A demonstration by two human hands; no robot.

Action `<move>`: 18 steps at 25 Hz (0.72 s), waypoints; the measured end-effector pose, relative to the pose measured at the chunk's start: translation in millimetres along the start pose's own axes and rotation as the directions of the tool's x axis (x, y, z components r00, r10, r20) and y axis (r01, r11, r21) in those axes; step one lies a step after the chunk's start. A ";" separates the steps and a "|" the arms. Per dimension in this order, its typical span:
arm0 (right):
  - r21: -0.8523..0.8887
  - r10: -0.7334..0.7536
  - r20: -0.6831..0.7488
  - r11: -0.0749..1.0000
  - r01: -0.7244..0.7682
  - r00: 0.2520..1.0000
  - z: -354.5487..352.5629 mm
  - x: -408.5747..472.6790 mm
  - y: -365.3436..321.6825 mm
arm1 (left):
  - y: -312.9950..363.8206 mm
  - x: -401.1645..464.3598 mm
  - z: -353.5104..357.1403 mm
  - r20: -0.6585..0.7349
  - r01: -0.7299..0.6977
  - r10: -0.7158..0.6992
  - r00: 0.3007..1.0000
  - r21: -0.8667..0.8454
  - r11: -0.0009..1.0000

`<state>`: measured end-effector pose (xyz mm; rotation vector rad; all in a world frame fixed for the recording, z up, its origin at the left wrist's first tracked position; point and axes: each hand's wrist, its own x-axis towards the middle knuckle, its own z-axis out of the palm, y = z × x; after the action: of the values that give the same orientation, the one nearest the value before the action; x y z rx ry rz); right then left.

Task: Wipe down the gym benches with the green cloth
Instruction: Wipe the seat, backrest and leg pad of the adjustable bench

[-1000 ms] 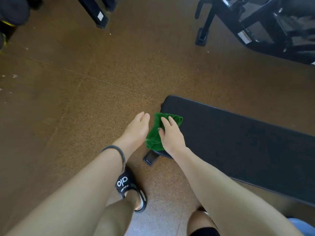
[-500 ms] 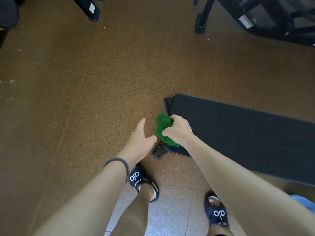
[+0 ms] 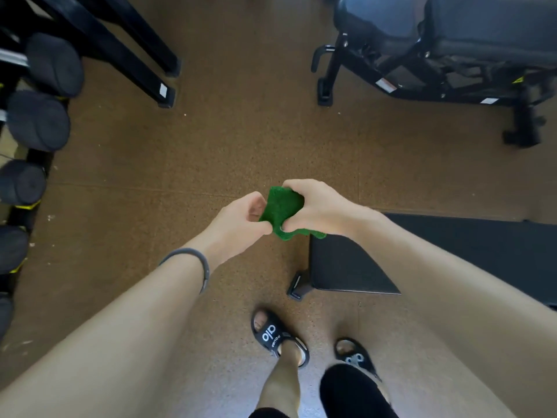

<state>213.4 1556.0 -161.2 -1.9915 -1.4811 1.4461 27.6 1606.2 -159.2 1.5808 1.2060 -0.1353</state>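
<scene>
In the head view, the green cloth (image 3: 282,211) sat at the centre of the frame, held in the air between both hands, above the floor (image 3: 241,140) and just past the near end of the flat black bench (image 3: 346,267). The right hand (image 3: 316,206) gripped it, fingers curled over its top edge and thumb under it. The left hand (image 3: 241,221) pinched the cloth's left edge with curled fingers; a dark band (image 3: 199,260) circled that wrist. The flat bench ran from centre to the right edge. A second padded bench (image 3: 452,40) stood at upper right. Dark dumbbells (image 3: 39,119) lined the left edge. Black slides (image 3: 277,339) showed at the bottom.
</scene>
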 end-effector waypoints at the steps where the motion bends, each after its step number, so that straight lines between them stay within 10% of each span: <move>1: 0.030 -0.005 0.004 1.000 0.005 1.000 -12.6 -0.8 -12.4 | 9.4 -1.6 -12.5 0.007 -0.016 0.017 1.000 -0.019 1.000; 11: 0.541 0.148 -0.145 0.840 -0.047 0.978 -113.4 42.8 -36.6 | 125.6 55.5 -90.6 0.089 -0.046 0.061 0.994 -0.154 0.987; 18: 0.713 0.234 -0.124 0.697 -0.078 0.964 -188.6 132.8 -20.9 | 197.7 182.1 -145.4 0.180 -0.021 0.010 0.984 0.063 0.998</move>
<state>354.0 1737.7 -131.7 -1.7076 -0.5225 1.5006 191.3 1852.8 -83.3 1.5973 1.0573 -0.3034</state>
